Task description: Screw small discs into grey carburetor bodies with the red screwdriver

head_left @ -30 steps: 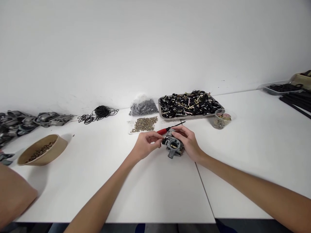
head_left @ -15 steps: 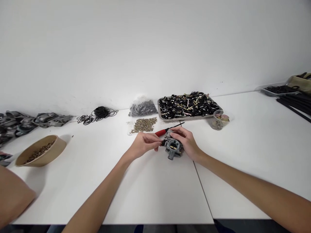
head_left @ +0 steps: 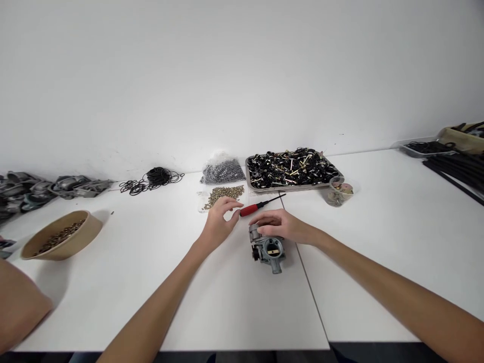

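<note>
A grey metal carburetor [head_left: 273,249] sits on the white table with its round bore facing me and a brass-coloured strip inside. A black part [head_left: 255,253] is on its left side. My right hand [head_left: 282,225] curls over the carburetor's top, thumb and fingers at the upper cylinder; its far fingertips are partly hidden. My left hand [head_left: 221,222] is empty, thumb and fingers apart, close to the handle end of a red-handled screwdriver [head_left: 249,209]. The screwdriver lies behind the carburetor, its dark shaft pointing right.
Small brass pieces [head_left: 227,193] lie behind my left hand, near a clear bag of dark parts [head_left: 223,171]. A metal tray [head_left: 298,187] holds black and brass parts. A plastic cup [head_left: 339,192] stands beside it. Left are a tan bowl [head_left: 93,228] and a person's arm [head_left: 20,307].
My left hand has let go of the carburetor's black side part and moved left and back beside the screwdriver. The carburetor has shifted nearer to me, my right hand still at its top.
</note>
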`<state>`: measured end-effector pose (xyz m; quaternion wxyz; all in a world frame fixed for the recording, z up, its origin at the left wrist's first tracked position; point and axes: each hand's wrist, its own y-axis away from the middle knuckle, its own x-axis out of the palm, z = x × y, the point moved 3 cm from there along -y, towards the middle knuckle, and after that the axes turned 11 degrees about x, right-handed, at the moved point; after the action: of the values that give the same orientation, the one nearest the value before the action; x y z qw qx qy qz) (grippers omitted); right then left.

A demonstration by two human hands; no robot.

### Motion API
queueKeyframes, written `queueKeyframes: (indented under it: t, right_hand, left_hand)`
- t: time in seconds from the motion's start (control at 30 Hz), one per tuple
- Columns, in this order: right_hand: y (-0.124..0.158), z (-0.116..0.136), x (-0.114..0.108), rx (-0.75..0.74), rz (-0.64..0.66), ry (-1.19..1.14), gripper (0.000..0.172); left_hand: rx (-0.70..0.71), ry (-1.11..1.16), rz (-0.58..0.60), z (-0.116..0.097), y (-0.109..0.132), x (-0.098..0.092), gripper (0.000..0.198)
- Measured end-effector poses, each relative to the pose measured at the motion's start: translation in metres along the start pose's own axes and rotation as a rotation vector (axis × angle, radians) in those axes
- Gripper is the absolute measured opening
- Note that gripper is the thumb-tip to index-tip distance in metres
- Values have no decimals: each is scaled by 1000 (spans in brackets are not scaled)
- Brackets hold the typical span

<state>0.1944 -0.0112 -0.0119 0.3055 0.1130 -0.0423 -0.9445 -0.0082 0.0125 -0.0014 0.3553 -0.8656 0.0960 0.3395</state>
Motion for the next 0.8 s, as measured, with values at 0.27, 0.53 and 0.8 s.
queueKeyframes:
  t: [0.27, 0.53, 0.8]
  right_hand:
    - [73, 38, -129, 23, -809, 539, 31]
    - [92, -27, -188, 283, -724, 844, 27]
    - [92, -26, -195, 290, -724, 916, 22]
  left_hand:
    - [256, -332, 223, 0, 16, 37, 45]
    - [71, -360, 196, -1, 12, 52, 26]
    - [-340, 260, -291, 9, 0, -4, 21]
